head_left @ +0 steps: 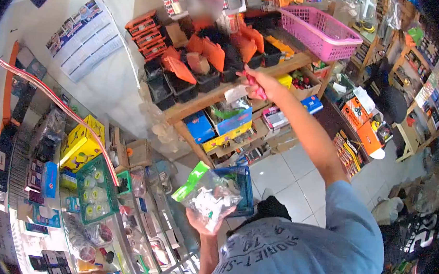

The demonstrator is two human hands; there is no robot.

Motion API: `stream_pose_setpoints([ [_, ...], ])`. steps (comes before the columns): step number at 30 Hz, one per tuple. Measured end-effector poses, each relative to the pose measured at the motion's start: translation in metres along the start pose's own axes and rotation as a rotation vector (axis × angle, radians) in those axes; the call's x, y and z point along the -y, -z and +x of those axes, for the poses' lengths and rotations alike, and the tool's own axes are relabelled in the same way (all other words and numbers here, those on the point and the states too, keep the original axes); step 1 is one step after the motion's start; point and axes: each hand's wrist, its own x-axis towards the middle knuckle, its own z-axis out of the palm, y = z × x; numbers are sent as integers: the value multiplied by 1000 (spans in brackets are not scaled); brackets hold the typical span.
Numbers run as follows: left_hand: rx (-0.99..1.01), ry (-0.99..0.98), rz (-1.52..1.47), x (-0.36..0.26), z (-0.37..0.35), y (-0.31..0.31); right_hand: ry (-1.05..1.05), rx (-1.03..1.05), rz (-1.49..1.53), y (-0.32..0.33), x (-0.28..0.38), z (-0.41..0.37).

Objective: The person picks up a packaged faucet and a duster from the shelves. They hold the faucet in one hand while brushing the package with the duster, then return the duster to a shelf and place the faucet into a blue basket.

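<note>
Closed around a red-handled item (257, 89), the right hand (255, 81) reaches out to the front edge of a wooden shelf (201, 103), just below rows of orange and black bins (205, 57); what the item is cannot be made out. The left hand (203, 220) is cupped from below around a clear plastic packet (209, 198) with a green header and small white parts inside, held near the chest. A blue basket (241, 183) shows right behind the packet. A pink basket (323, 32) sits on the shelf top.
</note>
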Motion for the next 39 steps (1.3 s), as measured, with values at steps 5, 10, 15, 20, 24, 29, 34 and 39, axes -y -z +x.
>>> stream_pose_setpoints([
  [5, -83, -140, 71, -7, -9, 10, 360, -117, -145, -17, -47, -46],
  [10, -134, -138, 64, -8, -10, 26, 204, -55, 208, 25, -202, -125],
  [15, -140, -100, 110, -25, 15, 29, -21, -206, -16, 50, -325, -220],
  [20, -57, -97, 61, -52, 80, 17, -71, -276, -413, 0, -311, -267],
  [24, 18, -176, 62, -38, 111, -51, 60, -85, -902, 7, -301, -269],
  [29, -80, -355, 336, -34, 119, -36, -47, -124, -653, -12, -286, -268],
  [34, -43, -333, 102, -43, 95, -39, -63, -154, -797, 6, -272, -259],
  [39, -48, -385, 136, -46, 66, -20, -52, 22, -895, 21, -279, -254],
])
